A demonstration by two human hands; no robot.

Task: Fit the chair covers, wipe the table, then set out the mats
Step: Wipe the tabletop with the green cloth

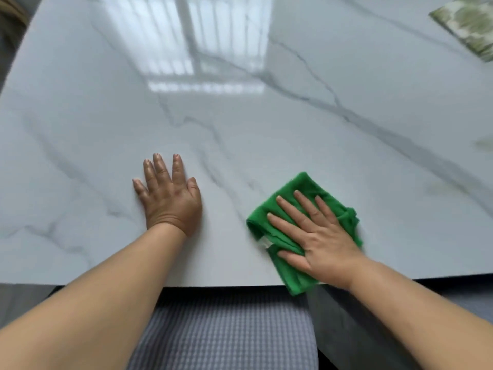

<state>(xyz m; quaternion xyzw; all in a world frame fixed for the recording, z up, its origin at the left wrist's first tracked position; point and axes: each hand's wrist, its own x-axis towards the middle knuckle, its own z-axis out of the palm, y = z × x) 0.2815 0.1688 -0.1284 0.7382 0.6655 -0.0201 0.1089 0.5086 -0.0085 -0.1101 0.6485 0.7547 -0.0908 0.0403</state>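
A white marble table (pixel 240 124) with grey veins fills the view. My right hand (pixel 317 236) lies flat, fingers spread, pressing a folded green cloth (pixel 293 279) onto the table near its front edge; a corner of the cloth hangs over the edge. My left hand (pixel 169 196) rests palm down on the bare marble to the left, fingers apart, holding nothing. A chair with a grey waffle-textured cover (pixel 226 332) stands tucked under the front edge, below my arms.
A green leaf-patterned mat (pixel 466 25) lies at the table's far right corner. A bright window reflection shines on the far middle of the tabletop. The table's left edge runs diagonally at upper left.
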